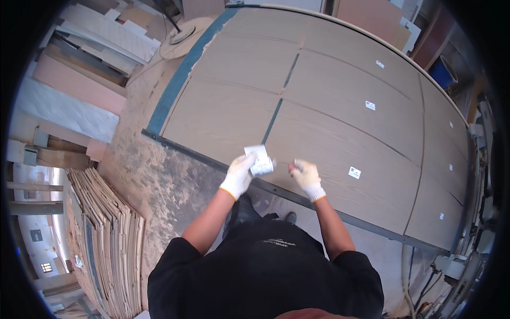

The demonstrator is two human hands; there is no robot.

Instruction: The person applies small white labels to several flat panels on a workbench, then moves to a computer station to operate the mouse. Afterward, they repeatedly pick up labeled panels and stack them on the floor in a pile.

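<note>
My left hand (238,174), in a white knitted glove with a yellow cuff edge, grips a roll of white labels (260,162); a strip stands up from the roll. Just right of it, my right hand (306,176) wears a matching glove whose fingertips look bare. Its fingers are drawn together, and whether anything small is between them I cannot make out. Both hands are above the near edge of a large machine table covered with brown wood-grain panels (329,127). White labels lie on several panels, the nearest being a label (354,172) right of my right hand.
A dark rail (212,162) runs along the table's near edge, with a teal strip (175,90) at the left end. Thin boards (109,239) are stacked on the lower left. More sheets (79,106) lie at the far left. A blue bin (442,72) stands beyond the right side.
</note>
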